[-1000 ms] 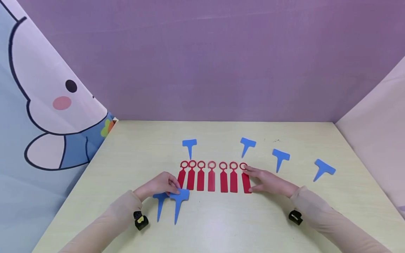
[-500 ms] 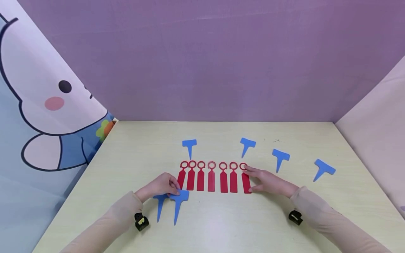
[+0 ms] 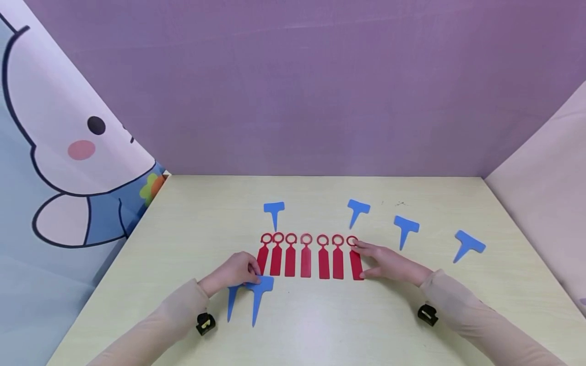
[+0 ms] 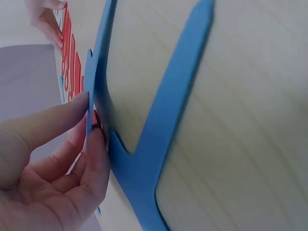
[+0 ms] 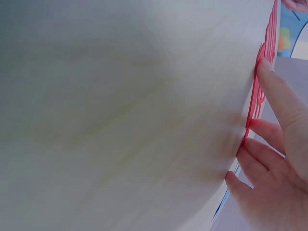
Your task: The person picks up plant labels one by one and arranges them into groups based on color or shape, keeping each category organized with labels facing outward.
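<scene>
The left hand (image 3: 235, 269) pinches a blue T-shaped tag (image 3: 258, 300) between thumb and finger; whether that tag touches the worktop (image 3: 320, 325) is hard to tell. A second blue tag (image 3: 232, 306) lies just left of it. The right hand (image 3: 386, 261), fingers spread and extended, rests on the end red tag (image 3: 356, 267) of a row of seven.

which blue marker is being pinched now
The right blue marker of the lower pair in the head view; it alone is pinched, by the left hand.
</scene>
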`<state>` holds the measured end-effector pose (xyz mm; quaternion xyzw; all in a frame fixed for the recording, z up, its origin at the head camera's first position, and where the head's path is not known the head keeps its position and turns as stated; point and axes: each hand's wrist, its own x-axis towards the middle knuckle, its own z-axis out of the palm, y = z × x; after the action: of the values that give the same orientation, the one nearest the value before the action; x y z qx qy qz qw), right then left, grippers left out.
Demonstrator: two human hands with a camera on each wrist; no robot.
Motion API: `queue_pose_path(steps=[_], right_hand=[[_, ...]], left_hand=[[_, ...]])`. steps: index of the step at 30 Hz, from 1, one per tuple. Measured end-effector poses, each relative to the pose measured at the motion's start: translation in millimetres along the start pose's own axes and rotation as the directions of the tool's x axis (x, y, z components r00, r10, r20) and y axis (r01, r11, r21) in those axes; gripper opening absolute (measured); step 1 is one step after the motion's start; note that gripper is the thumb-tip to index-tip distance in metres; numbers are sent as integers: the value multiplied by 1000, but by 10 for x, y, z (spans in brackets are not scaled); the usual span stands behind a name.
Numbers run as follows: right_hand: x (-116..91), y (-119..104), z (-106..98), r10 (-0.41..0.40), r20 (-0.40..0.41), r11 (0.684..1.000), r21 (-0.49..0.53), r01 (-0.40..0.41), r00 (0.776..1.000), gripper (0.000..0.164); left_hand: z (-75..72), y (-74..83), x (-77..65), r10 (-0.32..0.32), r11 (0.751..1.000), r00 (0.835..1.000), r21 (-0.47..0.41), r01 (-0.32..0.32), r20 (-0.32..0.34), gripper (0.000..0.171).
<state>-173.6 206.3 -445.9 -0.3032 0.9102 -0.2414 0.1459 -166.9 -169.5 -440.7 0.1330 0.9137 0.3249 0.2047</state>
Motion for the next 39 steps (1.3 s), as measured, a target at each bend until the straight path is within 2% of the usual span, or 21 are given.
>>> queue_pose_path(steps=[10, 17, 27, 31, 39], right_hand=[[-6, -15, -7, 16, 5, 1000, 10, -16, 1000, 66], [-4, -5, 1, 17, 6, 1000, 7, -17, 1000, 66], [-4, -11, -2, 20, 8, 1000, 13, -20, 1000, 66], [-4, -20, -7, 21, 8, 1000, 11, -21, 1000, 66], [-1, -14, -6, 20, 13, 1000, 7, -20, 1000, 66]], left_hand=[[36, 78, -22, -2, 992, 999, 125, 7, -40, 12], [46, 113, -44, -21, 985, 999, 173, 28, -43, 14], [44, 167, -94, 3, 975, 998, 220, 10, -61, 13], [37, 164, -85, 9, 978, 997, 207, 8, -82, 12], [-79, 170, -4, 4, 996, 992, 85, 7, -129, 10]])
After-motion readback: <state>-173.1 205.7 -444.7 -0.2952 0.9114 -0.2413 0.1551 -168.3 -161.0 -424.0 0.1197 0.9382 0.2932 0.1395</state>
